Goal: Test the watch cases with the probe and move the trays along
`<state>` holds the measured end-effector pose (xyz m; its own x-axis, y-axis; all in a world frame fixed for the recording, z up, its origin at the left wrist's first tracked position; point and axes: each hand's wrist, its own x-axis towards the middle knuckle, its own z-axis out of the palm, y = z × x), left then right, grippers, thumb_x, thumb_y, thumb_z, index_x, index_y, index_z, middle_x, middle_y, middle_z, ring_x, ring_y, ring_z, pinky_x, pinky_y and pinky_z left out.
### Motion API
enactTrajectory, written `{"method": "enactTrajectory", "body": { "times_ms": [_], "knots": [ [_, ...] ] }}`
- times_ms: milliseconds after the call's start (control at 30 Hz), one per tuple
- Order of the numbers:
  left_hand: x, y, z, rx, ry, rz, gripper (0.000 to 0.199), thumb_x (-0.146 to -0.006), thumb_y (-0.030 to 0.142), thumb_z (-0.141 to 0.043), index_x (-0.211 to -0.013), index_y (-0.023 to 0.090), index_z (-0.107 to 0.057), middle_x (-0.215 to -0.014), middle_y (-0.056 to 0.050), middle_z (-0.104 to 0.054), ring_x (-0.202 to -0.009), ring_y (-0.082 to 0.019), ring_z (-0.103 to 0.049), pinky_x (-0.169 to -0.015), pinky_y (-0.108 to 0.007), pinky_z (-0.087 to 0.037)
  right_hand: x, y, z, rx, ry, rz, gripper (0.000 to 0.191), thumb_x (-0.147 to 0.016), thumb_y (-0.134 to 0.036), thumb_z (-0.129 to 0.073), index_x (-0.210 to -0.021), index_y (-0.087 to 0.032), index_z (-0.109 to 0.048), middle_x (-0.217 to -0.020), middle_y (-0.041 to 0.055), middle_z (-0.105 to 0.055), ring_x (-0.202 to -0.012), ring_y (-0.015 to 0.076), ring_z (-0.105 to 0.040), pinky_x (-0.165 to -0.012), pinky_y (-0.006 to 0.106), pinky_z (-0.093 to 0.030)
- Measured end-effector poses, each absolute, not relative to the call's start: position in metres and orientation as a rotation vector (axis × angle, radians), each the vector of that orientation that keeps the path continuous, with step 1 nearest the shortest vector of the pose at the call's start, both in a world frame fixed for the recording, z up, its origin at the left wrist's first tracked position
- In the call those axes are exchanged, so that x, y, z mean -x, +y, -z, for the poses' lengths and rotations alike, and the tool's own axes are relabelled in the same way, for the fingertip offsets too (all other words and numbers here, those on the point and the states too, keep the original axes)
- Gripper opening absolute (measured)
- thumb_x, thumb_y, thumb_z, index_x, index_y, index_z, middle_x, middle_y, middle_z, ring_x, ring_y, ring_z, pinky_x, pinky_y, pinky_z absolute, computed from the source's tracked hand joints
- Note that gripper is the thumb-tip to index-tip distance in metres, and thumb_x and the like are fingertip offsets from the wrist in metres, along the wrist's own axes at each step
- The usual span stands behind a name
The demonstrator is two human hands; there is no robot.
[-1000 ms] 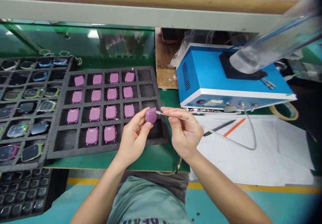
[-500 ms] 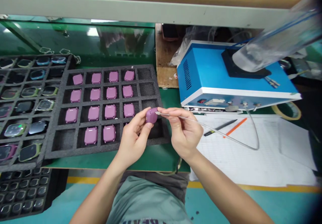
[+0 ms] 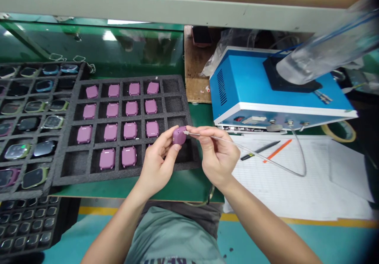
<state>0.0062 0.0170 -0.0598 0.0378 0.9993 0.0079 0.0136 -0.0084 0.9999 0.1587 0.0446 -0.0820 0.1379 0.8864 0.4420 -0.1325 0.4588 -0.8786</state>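
Between the thumb and fingers of my left hand (image 3: 158, 159) is a small purple watch case (image 3: 179, 136), held above the right part of a dark foam tray (image 3: 66, 137). My right hand (image 3: 220, 151) pinches the end of a thin grey tube (image 3: 275, 167). The tube's pale tip touches, or lies very close to, the right side of the case; which one I cannot tell. From there the tube loops right and back to the front of a blue box-shaped machine (image 3: 266, 94). Several similar purple cases (image 3: 129, 156) lie in the tray's compartments.
To the left, another foam tray (image 3: 31, 114) holds several watches, with a lower tray (image 3: 26, 224) beneath. Right of my hands lie paper sheets (image 3: 284, 193), a black pen (image 3: 260, 150), an orange stick (image 3: 277, 151) and a tape roll (image 3: 339, 131). A shelf edge (image 3: 177, 9) crosses above.
The whole view has shifted slightly. Both hands keep the same grip, with the tube's tip still at the side of the purple watch case.
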Motion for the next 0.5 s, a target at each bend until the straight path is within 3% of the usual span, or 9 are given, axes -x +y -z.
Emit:
{"method": "enactTrajectory", "body": {
  "times_ms": [167, 500],
  "knots": [
    [-0.0067, 0.017, 0.06, -1.25, 1.18, -1.193, 0.041, -0.104, 0.026, -0.063, -0.144, 0.019, -0.061, -0.141, -0.009, -0.072, -0.127, -0.02, -0.071, -0.103, -0.029, -0.062, -0.158, 0.0452, 0.0821, 0.805, -1.201, -0.856, 0.014, -0.104, -0.016, -0.062, -0.108, -0.025, -0.072, -0.106, 0.0033, -0.077, -0.104, 0.0216, -0.08, -0.092, 0.039, -0.07],
    [-0.0058, 0.0171, 0.0618, -1.269, 1.179, -1.189, 0.042, -0.104, 0.026, -0.062, -0.145, 0.02, -0.06, -0.143, -0.01, -0.071, -0.128, -0.022, -0.07, -0.105, -0.032, -0.062, -0.1581, 0.0448, 0.0802, 0.815, -1.211, -0.843, 0.012, -0.103, -0.017, -0.063, -0.107, -0.023, -0.072, -0.104, 0.0038, -0.078, -0.104, 0.0215, -0.08, -0.092, 0.039, -0.07]
  ]
}}
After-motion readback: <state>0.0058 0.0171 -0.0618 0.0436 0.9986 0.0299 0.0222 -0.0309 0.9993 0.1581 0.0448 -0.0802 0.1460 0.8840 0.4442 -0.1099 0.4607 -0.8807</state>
